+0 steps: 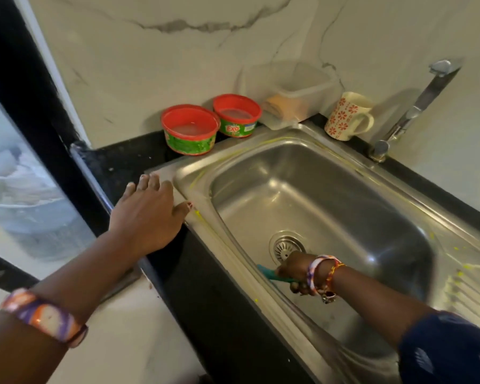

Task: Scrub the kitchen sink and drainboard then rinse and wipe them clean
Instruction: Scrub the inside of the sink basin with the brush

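Note:
A steel sink (330, 195) fills the middle of the view, its drain (284, 246) near the front wall. Yellow smears run along its rim. My right hand (295, 273) is down inside the basin beside the drain and grips a teal scrubber (272, 275) against the near wall. My left hand (147, 212) lies flat with fingers spread on the sink's left rim and the black counter. The ribbed drainboard (466, 284) at the right carries yellow specks.
Two red-rimmed green dish-soap tubs (190, 130) (236, 115) stand behind the sink. A clear plastic box (291, 95) and a flowered mug (348, 116) sit at the back. The tap (416, 106) rises at the back right. A black window frame (34, 101) borders the left.

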Demonstrator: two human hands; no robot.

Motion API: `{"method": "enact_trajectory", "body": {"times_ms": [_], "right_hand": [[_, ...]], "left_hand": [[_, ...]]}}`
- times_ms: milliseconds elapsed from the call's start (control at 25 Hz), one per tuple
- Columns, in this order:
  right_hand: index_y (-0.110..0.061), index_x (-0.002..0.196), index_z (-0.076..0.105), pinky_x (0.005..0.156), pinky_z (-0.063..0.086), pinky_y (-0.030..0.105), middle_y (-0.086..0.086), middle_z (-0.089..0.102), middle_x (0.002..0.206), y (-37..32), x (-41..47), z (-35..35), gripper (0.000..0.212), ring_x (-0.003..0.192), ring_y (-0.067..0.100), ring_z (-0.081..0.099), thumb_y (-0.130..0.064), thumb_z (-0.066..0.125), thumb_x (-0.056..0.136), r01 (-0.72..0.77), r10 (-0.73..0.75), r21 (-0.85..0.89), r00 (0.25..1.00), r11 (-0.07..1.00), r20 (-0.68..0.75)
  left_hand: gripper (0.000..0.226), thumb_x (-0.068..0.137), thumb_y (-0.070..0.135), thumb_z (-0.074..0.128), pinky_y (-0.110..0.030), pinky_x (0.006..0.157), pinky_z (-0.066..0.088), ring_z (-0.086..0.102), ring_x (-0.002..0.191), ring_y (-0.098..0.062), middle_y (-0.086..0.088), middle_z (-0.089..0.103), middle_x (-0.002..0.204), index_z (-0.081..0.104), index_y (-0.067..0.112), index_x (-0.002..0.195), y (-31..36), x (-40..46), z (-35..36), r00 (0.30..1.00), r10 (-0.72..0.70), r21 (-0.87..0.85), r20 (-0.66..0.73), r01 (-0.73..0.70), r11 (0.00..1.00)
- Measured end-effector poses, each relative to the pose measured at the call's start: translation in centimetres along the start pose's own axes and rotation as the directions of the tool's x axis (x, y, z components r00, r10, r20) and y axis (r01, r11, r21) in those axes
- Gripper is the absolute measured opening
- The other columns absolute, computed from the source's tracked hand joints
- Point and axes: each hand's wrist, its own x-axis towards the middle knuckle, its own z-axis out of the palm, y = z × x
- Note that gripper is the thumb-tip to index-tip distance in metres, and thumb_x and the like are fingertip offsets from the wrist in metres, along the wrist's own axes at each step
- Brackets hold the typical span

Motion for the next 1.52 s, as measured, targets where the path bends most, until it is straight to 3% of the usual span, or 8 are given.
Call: {"method": "enact_trajectory", "body": {"times_ms": [120,320,440,600,720,840,1160,1520], "right_hand": [[-0.015,0.071,0.053,0.037,0.038,0.019,0.0,0.048,0.06,-2.6,1.5,1.1,0.024,0.047,0.009,0.043,-0.027,0.056,0.091,0.157,-0.154,0.03,0.985,0.987,-0.081],[-0.021,0.124,0.059,0.036,0.031,0.015,0.004,0.049,0.061,-6.3,-1.9,-2.2,0.039,0.035,0.003,0.038,-0.005,0.05,0.09,0.411,-0.393,0.149,0.91,0.899,-0.133],[-0.043,0.119,0.045,0.037,0.03,0.014,0.007,0.051,0.065,-8.9,-6.5,-8.2,0.056,0.042,0.005,0.036,0.002,0.053,0.087,0.589,-0.548,0.13,0.797,0.798,-0.254],[-0.035,0.123,0.052,0.038,0.03,0.009,0.0,0.057,0.07,-14.9,-7.2,-12.9,0.039,0.045,0.003,0.041,-0.01,0.05,0.094,0.711,-0.514,0.135,0.614,0.69,-0.599],[-0.018,0.13,0.055,0.069,0.039,0.011,0.005,0.066,0.108,-19.8,-2.6,-13.7,0.037,0.092,0.011,0.063,-0.013,0.044,0.095,0.59,-0.468,-0.14,0.45,0.795,-0.761],[-0.018,0.13,0.055,0.095,0.04,0.029,0.008,0.059,0.127,-22.6,1.6,-14.2,0.037,0.118,0.026,0.053,-0.017,0.042,0.095,0.487,-0.404,-0.153,0.468,0.86,-0.786],[-0.018,0.131,0.054,0.099,0.04,0.029,0.01,0.058,0.129,-23.6,3.1,-15.9,0.039,0.12,0.026,0.053,-0.021,0.048,0.093,0.259,-0.317,-0.202,0.554,0.945,-0.77],[-0.014,0.122,0.063,0.086,0.043,0.026,0.013,0.063,0.121,-23.6,1.5,-16.6,0.035,0.11,0.026,0.058,-0.019,0.052,0.09,0.254,-0.254,-0.119,0.605,0.96,-0.755]], "left_hand": [[0.055,0.096,0.05,0.029,-0.041,0.111,0.029,0.035,0.134,-0.027,-0.011,0.04,0.142,0.042,0.009,0.13,-0.8,0.2,-0.1,0.998,-0.041,0.047,0.054,0.038,0.998],[0.041,0.093,0.054,0.035,-0.03,0.081,0.048,0.057,0.108,-0.019,0.003,0.058,0.106,0.055,0.024,0.113,-1.7,1.4,-3.5,0.999,0.004,0.068,0.051,-0.007,0.998],[0.045,0.093,0.051,0.037,-0.034,0.097,0.04,0.047,0.125,-0.02,0.006,0.048,0.136,0.043,0.033,0.134,-1.1,5.6,-6.3,0.965,0.251,0.057,-0.074,-0.247,0.967],[0.065,0.083,0.059,0.021,-0.033,0.109,0.029,0.035,0.134,-0.021,-0.003,0.039,0.144,0.04,0.022,0.134,1.6,14.2,-7.6,0.86,0.51,0.187,-0.035,-0.495,0.848],[0.064,0.094,0.051,0.033,-0.035,0.113,0.021,0.025,0.14,-0.025,-0.012,0.03,0.15,0.027,0.011,0.145,2.9,18.5,-6.1,0.865,0.501,0.245,0.033,-0.493,0.835],[0.055,0.095,0.049,0.035,-0.034,0.111,0.022,0.034,0.135,-0.025,-0.01,0.041,0.143,0.041,0.015,0.138,3.3,20.2,-5.2,0.855,0.519,0.282,-0.01,-0.495,0.822],[0.052,0.095,0.052,0.036,-0.034,0.104,0.03,0.045,0.126,-0.029,-0.013,0.051,0.134,0.053,0.015,0.127,3.0,21.4,-6.3,0.77,0.625,0.341,0.13,-0.627,0.7],[0.054,0.098,0.049,0.032,-0.038,0.104,0.032,0.046,0.125,-0.029,-0.015,0.053,0.133,0.057,0.008,0.123,3.2,21.2,-7.3,0.761,0.611,0.333,0.218,-0.647,0.686]]}}
